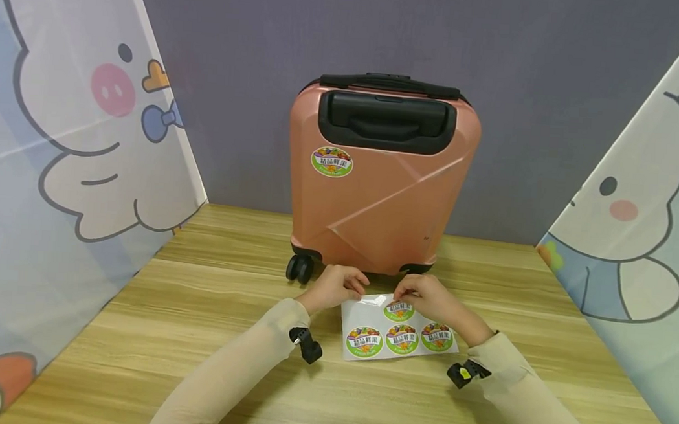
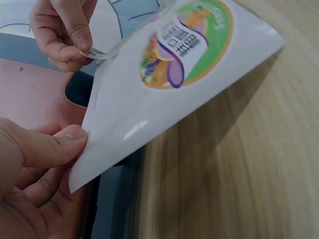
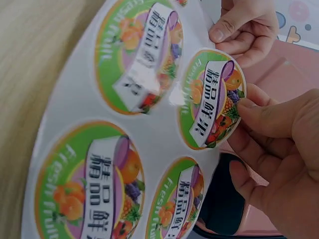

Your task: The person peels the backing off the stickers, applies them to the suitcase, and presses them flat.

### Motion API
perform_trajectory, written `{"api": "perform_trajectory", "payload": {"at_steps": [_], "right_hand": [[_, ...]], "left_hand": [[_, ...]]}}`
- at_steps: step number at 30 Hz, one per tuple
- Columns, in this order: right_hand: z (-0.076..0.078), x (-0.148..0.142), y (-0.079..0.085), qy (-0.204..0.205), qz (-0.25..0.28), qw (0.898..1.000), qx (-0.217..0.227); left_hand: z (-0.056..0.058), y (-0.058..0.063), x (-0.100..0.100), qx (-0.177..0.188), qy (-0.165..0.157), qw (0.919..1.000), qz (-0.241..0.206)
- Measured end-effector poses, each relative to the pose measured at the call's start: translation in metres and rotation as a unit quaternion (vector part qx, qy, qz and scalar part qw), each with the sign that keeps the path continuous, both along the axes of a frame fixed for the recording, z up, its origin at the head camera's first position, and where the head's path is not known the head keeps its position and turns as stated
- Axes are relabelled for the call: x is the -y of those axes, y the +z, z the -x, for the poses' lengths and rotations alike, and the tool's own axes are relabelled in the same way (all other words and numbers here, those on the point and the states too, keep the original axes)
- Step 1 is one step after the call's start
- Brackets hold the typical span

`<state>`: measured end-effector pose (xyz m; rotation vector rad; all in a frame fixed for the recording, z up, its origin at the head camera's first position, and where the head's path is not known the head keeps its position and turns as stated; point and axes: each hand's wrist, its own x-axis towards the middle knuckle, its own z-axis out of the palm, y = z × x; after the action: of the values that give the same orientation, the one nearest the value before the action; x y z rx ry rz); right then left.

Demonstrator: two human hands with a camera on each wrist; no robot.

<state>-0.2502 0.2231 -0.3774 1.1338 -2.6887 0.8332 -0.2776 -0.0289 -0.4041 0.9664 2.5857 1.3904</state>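
Note:
A white sheet of round fruit stickers (image 1: 359, 314) is held up near the table's middle, in front of a pink suitcase (image 1: 375, 208). My left hand (image 1: 337, 286) pinches the sheet's far left edge between thumb and fingers. With thumb and index finger, my right hand (image 1: 430, 298) grips the edge of one sticker (image 3: 212, 99) in the far row. In the left wrist view that sticker's edge curls up from the sheet, while the rest of it overlaps the backing. The near row carries three stickers, and the far left of the sheet is bare white.
The suitcase stands upright on the wooden table (image 1: 224, 283), against a grey panel (image 1: 242, 89). A matching sticker (image 1: 332, 162) is on its upper left front, and a black wheel (image 1: 300, 268) shows below. Cartoon-printed sheets hang at both sides.

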Motion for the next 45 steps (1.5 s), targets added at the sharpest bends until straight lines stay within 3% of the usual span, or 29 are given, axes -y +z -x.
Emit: {"api": "perform_trajectory", "payload": {"at_steps": [19, 29, 45], "right_hand": [[0.001, -0.004, 0.0, 0.007, 0.007, 1.0, 0.025], [0.0, -0.003, 0.002, -0.004, 0.001, 1.0, -0.001], [0.0, -0.003, 0.004, -0.031, 0.025, 0.998, 0.046]], "left_hand": [[0.002, -0.007, 0.006, -0.004, 0.006, 1.0, -0.002], [0.003, -0.01, 0.009, -0.003, 0.01, 0.9999, 0.001], [0.004, -0.014, 0.009, 0.006, 0.017, 0.9998, 0.009]]}}
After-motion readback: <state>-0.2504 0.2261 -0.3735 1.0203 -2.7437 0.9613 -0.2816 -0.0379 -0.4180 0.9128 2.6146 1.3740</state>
